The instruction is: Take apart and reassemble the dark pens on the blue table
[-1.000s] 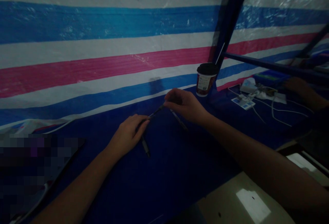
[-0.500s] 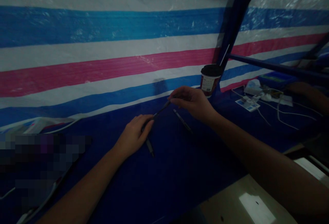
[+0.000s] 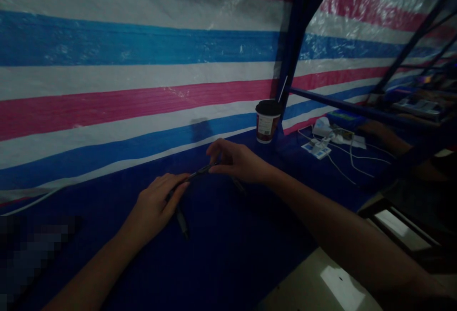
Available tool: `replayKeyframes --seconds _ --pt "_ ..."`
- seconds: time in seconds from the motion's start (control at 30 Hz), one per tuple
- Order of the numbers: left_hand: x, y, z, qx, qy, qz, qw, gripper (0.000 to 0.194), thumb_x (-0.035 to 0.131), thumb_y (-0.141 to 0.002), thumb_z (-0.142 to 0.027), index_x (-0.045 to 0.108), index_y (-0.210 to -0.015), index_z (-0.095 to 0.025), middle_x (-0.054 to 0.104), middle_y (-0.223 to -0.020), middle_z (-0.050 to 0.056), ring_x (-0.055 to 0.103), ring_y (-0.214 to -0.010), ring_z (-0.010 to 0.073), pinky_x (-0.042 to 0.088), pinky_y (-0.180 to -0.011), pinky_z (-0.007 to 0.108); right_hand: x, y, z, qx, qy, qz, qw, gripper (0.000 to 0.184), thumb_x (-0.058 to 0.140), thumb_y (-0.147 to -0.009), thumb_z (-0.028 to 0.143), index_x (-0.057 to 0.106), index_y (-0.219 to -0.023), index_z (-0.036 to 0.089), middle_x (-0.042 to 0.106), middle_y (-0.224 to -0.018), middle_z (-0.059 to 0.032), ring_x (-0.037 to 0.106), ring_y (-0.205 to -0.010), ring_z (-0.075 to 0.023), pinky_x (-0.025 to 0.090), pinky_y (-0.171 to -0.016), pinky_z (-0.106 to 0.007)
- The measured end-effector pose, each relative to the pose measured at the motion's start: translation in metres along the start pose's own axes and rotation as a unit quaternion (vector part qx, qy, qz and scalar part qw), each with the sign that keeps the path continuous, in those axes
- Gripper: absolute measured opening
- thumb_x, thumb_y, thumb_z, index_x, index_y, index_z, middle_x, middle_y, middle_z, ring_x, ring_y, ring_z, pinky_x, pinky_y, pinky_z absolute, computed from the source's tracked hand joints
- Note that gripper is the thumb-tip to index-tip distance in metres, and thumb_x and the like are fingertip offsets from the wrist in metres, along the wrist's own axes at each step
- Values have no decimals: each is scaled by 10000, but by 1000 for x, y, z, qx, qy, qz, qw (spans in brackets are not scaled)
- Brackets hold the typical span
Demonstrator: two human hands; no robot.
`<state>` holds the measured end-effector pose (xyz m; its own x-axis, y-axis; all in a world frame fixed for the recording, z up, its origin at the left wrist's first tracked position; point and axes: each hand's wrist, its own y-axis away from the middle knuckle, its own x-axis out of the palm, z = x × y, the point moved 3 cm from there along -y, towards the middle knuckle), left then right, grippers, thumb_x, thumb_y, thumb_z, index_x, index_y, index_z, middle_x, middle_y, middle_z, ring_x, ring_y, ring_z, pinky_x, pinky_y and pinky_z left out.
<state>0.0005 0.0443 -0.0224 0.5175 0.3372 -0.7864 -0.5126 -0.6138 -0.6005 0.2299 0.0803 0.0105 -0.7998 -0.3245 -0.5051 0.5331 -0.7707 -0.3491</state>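
My left hand (image 3: 156, 205) and my right hand (image 3: 238, 161) both pinch one thin dark pen (image 3: 198, 173), held just above the dark blue table cover (image 3: 228, 249). The left fingertips grip its near end, the right fingertips its far end. A second dark pen (image 3: 182, 220) lies on the cover under my left hand. Another thin pen (image 3: 238, 187) pokes out beneath my right hand; whether that hand touches it is unclear.
A paper cup with a dark lid (image 3: 267, 121) stands at the back by a blue frame post (image 3: 291, 54). White cables and small devices (image 3: 330, 142) lie to the right, where another person's arm (image 3: 387, 137) rests. A striped tarp (image 3: 135, 73) forms the back wall.
The view has shifted, so hands and cup sit further left and lower. Both hands keep their grip on the pen; it now lies lower, closer to the cover.
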Motion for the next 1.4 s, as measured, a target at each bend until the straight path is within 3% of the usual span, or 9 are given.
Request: replayKeyframes --seconds 0.1,0.27,0.4,0.53,0.67,0.73,0.9,1.17,1.4 --pt "1 1 1 -10 3 17 1000 383 423 -1055 -453 696 -1135 -196 745 -911 65 690 -804 223 529 -735 350 0 0 -1 53 76 42 995 382 572 -993 443 661 -769 147 635 -670 -4 549 -610 -109 384 -623 -253" --pt "0 -1 0 -41 -4 36 999 410 416 -1052 -448 712 -1147 -182 755 -963 77 692 -856 241 525 -791 373 -2 1 7 17 87 34 995 319 752 -884 394 678 -1061 140 673 -776 6 584 -672 -115 372 -627 -235" --pt "1 -2 -2 -38 -4 46 998 388 430 -1049 -427 723 -1133 -187 762 -984 78 687 -867 245 513 -792 377 -2 2 7 66 143 58 986 435 514 -1029 436 668 -751 140 618 -620 -8 558 -589 -121 363 -612 -259" --pt "1 -2 -1 -41 -7 37 998 387 431 -1051 -421 721 -1143 -180 763 -983 85 680 -869 247 500 -796 378 -3 2 11 20 158 42 986 313 678 -939 422 681 -1091 148 703 -836 -32 602 -704 -137 374 -640 -254" --pt "2 -1 0 -33 1 45 998 363 442 -1052 -412 723 -1122 -194 769 -983 76 679 -864 240 479 -790 370 -1 3 11 52 208 85 973 350 504 -1042 384 693 -864 150 687 -768 -45 590 -686 -135 356 -645 -264" --pt "3 -1 -1 -29 2 39 999 356 448 -1051 -399 722 -1125 -184 769 -974 79 675 -854 238 473 -778 366 -2 4 12 54 222 76 971 351 517 -1030 447 691 -951 152 686 -781 -43 589 -684 -140 345 -636 -264" --pt "2 -3 -2 -22 16 36 999 323 462 -1048 -353 720 -1129 -178 767 -953 75 668 -834 226 463 -758 349 5 7 15 23 229 133 964 192 590 -999 337 662 -979 160 634 -725 -3 529 -625 -116 297 -603 -255" --pt "-10 -8 -5 59 -78 13 995 274 476 -1054 -292 714 -1130 -178 762 -906 76 662 -818 221 407 -767 366 17 9 10 141 82 147 976 549 337 -1059 514 579 -705 171 553 -547 10 499 -498 -108 324 -570 -252" --pt "-10 -7 -8 74 -85 16 993 289 455 -1065 -302 697 -1109 -150 734 -844 66 640 -770 204 421 -754 355 15 8 19 -14 206 110 972 305 502 -1025 358 599 -813 161 620 -787 -35 550 -719 -139 344 -681 -266"
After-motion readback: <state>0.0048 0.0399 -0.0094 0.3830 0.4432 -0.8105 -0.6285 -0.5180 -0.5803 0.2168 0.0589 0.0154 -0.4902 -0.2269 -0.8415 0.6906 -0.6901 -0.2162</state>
